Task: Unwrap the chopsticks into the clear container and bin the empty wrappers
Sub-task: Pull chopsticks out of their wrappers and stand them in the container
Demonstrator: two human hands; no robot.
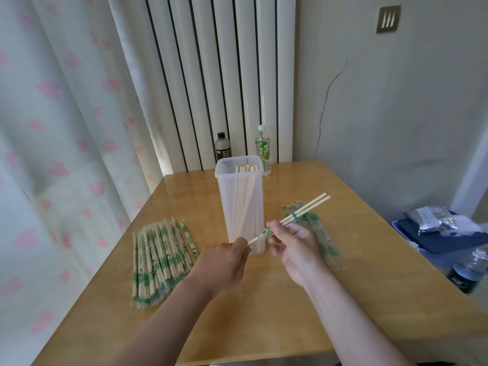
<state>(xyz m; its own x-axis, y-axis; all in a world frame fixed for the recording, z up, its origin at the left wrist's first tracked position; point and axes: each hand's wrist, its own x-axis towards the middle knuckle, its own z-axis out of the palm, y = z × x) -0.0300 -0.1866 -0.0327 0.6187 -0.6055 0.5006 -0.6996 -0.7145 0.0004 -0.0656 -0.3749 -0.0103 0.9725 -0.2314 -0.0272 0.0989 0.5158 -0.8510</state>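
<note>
A glossy yellow wooden table [264, 313] fills a corner by a white radiator [211, 75]. At frame centre the left hand [224, 262] pinches the lower end of a pale bamboo chopstick pair [309, 207], half out of its green-printed wrapper. The right hand [295, 247] pinches its middle, just before the tall clear plastic container [219, 175]. A jerky pull could likely scatter the sticks or topple the container.

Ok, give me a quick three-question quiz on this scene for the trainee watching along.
1. True or false: the tall clear plastic container is empty.
2. The pile of green-printed wrapped chopsticks lies on which side of the container? A left, B right, C behind.
3. Fill in: the left hand and right hand together hold one pair of ____.
Key: 1 false, bare wooden chopsticks stand inside; 2 A; 3 chopsticks.
</note>
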